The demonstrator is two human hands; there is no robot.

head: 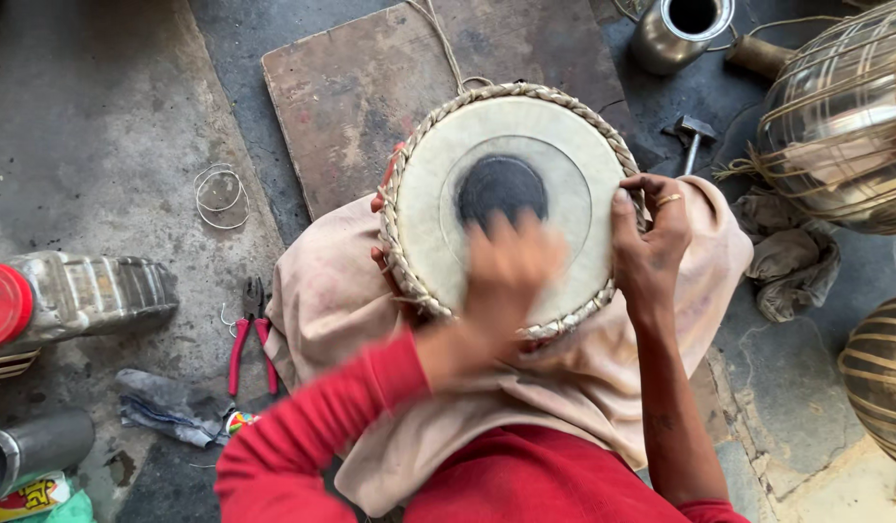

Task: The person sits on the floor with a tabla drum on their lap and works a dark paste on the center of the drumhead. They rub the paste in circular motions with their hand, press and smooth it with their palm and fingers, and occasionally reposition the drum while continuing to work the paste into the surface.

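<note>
Concrete workshop floor (99,126) — tabla drum (511,208) on pink cloth (322,291); right hand (649,232) clasps its braided rim (409,281), left hand (506,271) blurred over the drumhead — grip indiscernible.

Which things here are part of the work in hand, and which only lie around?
In use:
- drum, on the cloth
- left hand, blurred, over the drum skin
- right hand, holding the drum rim

Lying about:
- pliers
- wire loops
- plastic jug
- hammer
- metal pot
- rag
</note>
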